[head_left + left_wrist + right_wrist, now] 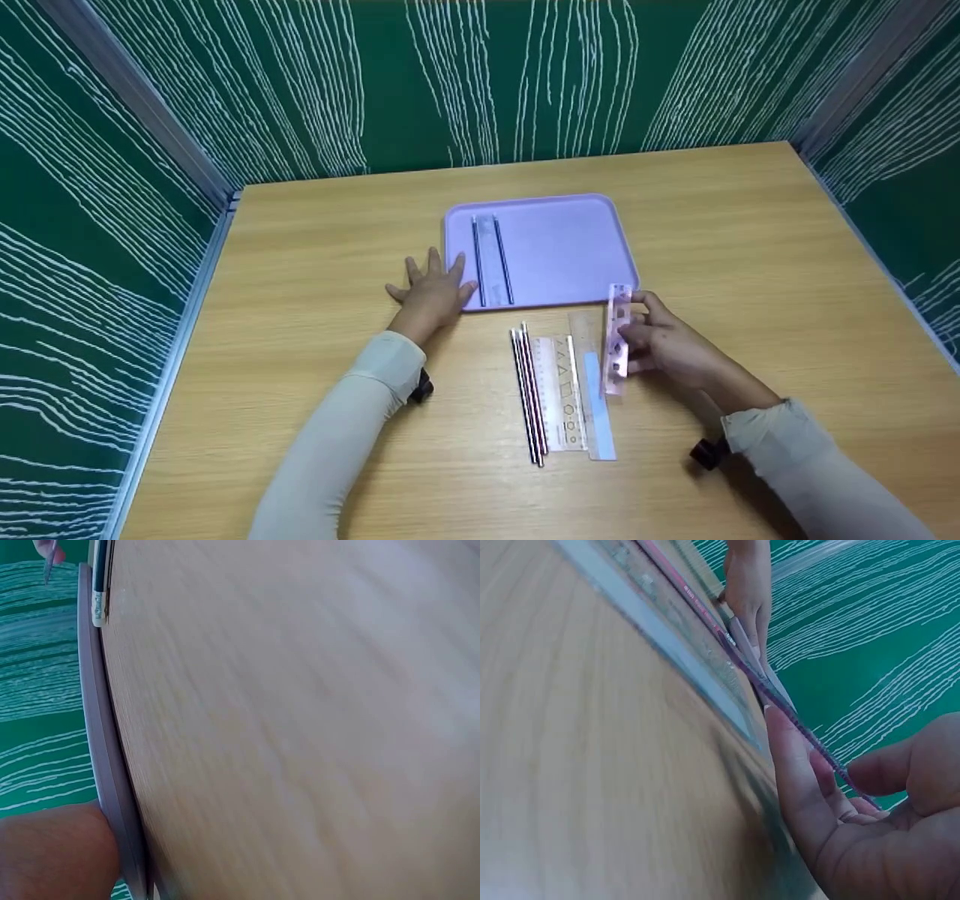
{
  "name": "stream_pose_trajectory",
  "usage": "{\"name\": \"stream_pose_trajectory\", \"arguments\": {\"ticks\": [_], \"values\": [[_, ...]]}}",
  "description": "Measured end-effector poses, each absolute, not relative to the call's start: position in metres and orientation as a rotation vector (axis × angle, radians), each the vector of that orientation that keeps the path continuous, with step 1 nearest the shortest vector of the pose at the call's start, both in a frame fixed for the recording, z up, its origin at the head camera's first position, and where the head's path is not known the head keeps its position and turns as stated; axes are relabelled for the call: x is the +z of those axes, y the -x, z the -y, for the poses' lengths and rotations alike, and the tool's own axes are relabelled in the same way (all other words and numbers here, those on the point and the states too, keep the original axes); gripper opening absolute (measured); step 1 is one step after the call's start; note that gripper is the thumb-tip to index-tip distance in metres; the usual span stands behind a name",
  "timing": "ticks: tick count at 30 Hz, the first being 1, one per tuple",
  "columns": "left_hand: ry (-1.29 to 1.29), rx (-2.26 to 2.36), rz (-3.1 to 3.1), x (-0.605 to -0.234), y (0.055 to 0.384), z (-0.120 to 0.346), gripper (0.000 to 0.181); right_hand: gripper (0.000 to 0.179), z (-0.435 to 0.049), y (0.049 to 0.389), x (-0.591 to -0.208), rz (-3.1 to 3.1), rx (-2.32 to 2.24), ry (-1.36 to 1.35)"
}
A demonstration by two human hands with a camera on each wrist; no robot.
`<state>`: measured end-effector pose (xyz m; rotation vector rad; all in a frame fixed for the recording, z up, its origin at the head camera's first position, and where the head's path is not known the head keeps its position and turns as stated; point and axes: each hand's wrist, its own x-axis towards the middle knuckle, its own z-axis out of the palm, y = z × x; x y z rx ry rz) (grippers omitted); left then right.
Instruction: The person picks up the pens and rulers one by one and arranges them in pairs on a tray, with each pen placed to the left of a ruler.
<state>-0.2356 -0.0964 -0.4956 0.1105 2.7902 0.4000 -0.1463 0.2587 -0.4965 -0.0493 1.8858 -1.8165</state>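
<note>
My right hand (664, 345) pinches a translucent pink stencil ruler (616, 341), raised near the front right corner of a purple tray (570, 247). In the right wrist view this ruler (810, 736) appears edge-on between thumb and fingers. With fingers spread, my left hand (433, 296) rests at the tray's left front edge, thumb over the rim. Inside the tray, at its left side, two dark pencils (503, 259) flank a clear ruler (491, 255). In front of the tray lie several pencils (529, 397), a clear stencil ruler (559, 394) and a clear ruler with a blue strip (598, 409).
The wooden table (322, 240) has green panels (502, 82) with white wavy lines behind it and at both sides. Metal posts stand at the back corners. A dark wrist camera (709, 454) sits under the right cuff, another (422, 386) at the left.
</note>
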Motion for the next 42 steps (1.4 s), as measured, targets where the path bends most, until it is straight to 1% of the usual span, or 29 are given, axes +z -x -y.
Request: {"name": "stream_pose_trajectory", "arguments": {"ticks": [4, 8, 19, 28, 35, 42], "values": [[-0.107, 0.398, -2.79, -0.495, 0.235, 0.096, 0.064, 0.064, -0.256, 0.149, -0.494, -1.885, -1.822, 0.048], [-0.098, 0.401, -2.793, -0.496, 0.235, 0.096, 0.064, 0.069, -0.251, 0.152, -0.493, -1.918, -1.816, 0.073], [-0.093, 0.407, -2.779, -0.497, 0.237, 0.095, 0.064, 0.067, -0.233, 0.172, -0.487, -1.939, -1.816, 0.049], [-0.103, 0.391, -2.792, -0.495, 0.235, 0.096, 0.064, 0.068, -0.212, 0.196, -0.477, -1.942, -1.807, 0.035], [-0.09, 0.422, -2.778, -0.495, 0.235, 0.097, 0.064, 0.069, -0.193, 0.216, -0.477, -1.924, -1.823, 0.027], [-0.094, 0.41, -2.784, -0.494, 0.236, 0.097, 0.064, 0.069, -0.18, 0.23, -0.48, -1.97, -1.791, 0.01]]}}
